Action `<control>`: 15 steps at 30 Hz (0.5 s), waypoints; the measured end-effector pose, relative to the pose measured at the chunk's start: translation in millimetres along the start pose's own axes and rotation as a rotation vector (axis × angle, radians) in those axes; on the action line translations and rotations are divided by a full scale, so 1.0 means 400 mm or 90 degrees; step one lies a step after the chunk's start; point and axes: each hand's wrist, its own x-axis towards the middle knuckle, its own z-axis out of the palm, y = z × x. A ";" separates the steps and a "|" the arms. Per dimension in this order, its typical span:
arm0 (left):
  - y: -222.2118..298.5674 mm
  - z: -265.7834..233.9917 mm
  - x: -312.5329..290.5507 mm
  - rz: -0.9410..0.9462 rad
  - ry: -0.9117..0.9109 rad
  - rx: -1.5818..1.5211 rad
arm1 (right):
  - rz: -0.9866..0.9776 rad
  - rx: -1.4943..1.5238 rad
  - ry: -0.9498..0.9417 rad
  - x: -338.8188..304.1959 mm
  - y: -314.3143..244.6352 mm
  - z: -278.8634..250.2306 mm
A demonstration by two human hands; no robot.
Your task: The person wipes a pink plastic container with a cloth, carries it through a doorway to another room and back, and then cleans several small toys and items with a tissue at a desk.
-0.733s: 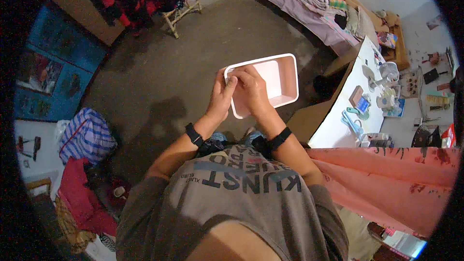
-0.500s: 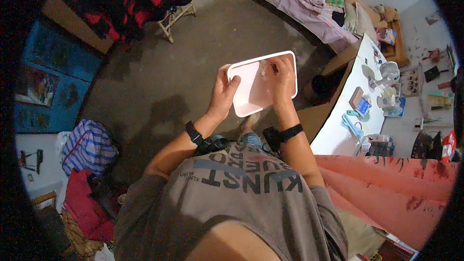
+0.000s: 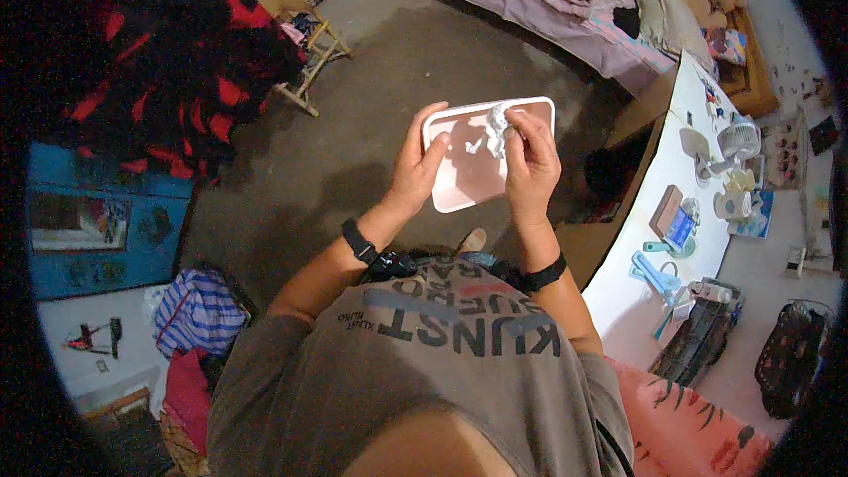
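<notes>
My left hand (image 3: 415, 166) holds a pale pink rectangular tray (image 3: 465, 187) with a white rim by its left side, thumb inside and fingers behind. Inside the tray, toward its far right, is a crumpled white thing (image 3: 495, 132), perhaps tissue or a bundled cord; its kind is not clear. My right hand (image 3: 535, 170) reaches over the tray's right side, its thumb and fingertips closed on that white thing. The tray is tilted toward me above the floor.
On my right runs a long white table (image 3: 620, 299) with a small fan (image 3: 738, 138), a brown box (image 3: 664, 208) and light-blue tongs-like clips (image 3: 654, 274). Ahead stands a bed (image 3: 503, 0). A wooden-legged stand (image 3: 305, 79), a red-and-black cloth (image 3: 168, 62) and a striped bag (image 3: 201, 314) are left.
The right hand has drawn back toward the tray's near right, and the white thing now shows at its fingertips. The left hand keeps its hold. My view has turned, shifting the room.
</notes>
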 end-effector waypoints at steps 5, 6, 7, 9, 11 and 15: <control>-0.038 0.110 0.134 0.008 -0.041 0.039 | -0.061 -0.124 0.016 0.141 0.057 -0.060; -0.051 0.125 0.157 0.011 -0.041 0.053 | -0.075 -0.149 0.022 0.161 0.068 -0.073; -0.061 0.142 0.172 0.015 -0.048 0.055 | -0.077 -0.149 0.030 0.175 0.080 -0.087; -0.080 0.177 0.181 0.045 -0.052 0.116 | -0.078 -0.178 0.059 0.180 0.110 -0.118; -0.083 0.207 0.208 0.098 -0.070 0.169 | -0.065 -0.186 0.068 0.184 0.127 -0.130; -0.108 0.251 0.271 0.124 -0.094 0.167 | -0.133 -0.203 0.067 0.215 0.109 -0.108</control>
